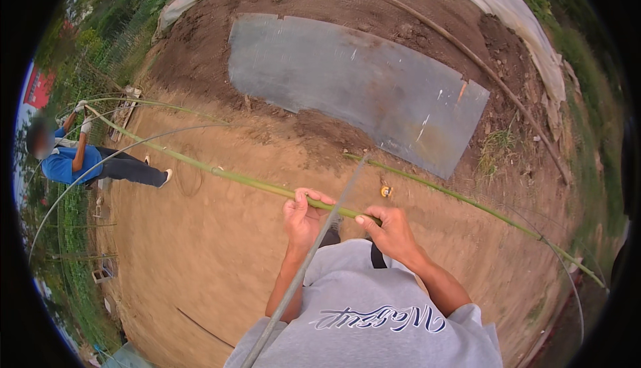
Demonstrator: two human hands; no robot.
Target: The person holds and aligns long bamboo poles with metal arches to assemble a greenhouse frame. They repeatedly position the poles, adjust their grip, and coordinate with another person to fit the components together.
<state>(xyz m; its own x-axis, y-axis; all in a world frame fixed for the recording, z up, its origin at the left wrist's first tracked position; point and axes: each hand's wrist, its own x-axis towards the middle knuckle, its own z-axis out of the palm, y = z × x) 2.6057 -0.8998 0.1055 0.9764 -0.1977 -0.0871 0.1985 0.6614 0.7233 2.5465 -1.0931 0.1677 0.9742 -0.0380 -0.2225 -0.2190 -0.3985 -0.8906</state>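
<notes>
Firmly, the left hand (302, 218) and right hand (390, 232) were both clamped on the green bamboo pole (227, 175). Another person (80, 161) gripped its far end.

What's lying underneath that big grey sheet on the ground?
The grey sheet lies flat on dark tilled soil, which shows all round its edges. Whatever sits directly beneath it is covered and cannot be seen.

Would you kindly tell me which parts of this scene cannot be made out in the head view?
- Green bamboo pole: the stretch under the left hand and right hand is covered by their fingers.
- Grey rod: its lower end leaves the bottom edge.
- Co-worker: small at the left rim; the white-gloved grip is too small to read.
- Small yellow object on the soil: too small to identify.
</notes>
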